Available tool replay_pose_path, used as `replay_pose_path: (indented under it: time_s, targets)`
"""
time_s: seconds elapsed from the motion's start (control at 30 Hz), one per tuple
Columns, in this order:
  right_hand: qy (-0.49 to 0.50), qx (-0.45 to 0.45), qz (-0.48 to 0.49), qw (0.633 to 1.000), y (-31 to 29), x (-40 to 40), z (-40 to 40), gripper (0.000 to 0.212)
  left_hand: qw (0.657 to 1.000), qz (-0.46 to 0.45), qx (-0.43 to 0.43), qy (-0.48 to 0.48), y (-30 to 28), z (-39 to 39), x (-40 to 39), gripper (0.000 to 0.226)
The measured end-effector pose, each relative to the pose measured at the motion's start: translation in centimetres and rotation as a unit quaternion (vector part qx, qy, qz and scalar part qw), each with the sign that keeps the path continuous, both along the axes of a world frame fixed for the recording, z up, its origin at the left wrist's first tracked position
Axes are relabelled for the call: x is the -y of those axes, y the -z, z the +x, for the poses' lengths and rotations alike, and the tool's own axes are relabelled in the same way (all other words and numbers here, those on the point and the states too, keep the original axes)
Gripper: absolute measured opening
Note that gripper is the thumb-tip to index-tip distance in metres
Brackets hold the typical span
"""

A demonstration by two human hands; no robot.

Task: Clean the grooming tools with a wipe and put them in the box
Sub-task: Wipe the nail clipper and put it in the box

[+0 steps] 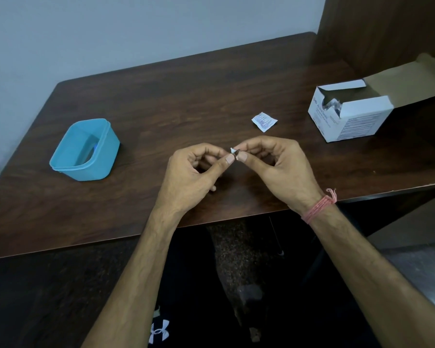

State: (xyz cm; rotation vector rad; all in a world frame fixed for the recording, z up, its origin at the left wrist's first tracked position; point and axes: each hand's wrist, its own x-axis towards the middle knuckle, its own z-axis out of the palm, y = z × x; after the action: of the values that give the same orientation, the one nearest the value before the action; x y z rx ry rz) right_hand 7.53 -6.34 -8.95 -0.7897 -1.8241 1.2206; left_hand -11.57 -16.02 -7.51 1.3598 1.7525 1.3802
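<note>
- We pinch a small wipe (232,150) and a dark little tool (237,153) between both thumbs and forefingers, left hand (196,172) and right hand (274,164) meeting tip to tip; what the tool is, we cannot tell
- The blue box (84,149) sits open well off to the left of our left hand, the nearer one for the drop
- A torn sachet (264,121) lies just beyond our right hand, a white carton (349,116) farther right
- Dark wooden table (186,84), pale wall behind
</note>
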Motion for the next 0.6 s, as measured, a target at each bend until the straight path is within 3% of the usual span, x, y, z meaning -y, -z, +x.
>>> replay_pose_path:
  time_s: [0.1,0.4,0.6]
  targets:
    - [-0.004,-0.028,-0.023,0.999,-0.20,-0.07,0.06,0.007,1.000,-0.005,-0.009,0.000,-0.16,0.11,0.12,0.006]
    - [0.009,0.066,0.013,0.998,-0.23,0.38,-0.56,0.009,1.000,-0.018,-0.010,-0.017,-0.09,0.02,0.21,0.010]
    - [-0.007,0.030,-0.019,0.999,-0.21,-0.13,-0.38,0.005,1.000,-0.013,-0.002,-0.002,-0.06,-0.19,0.21,0.008]
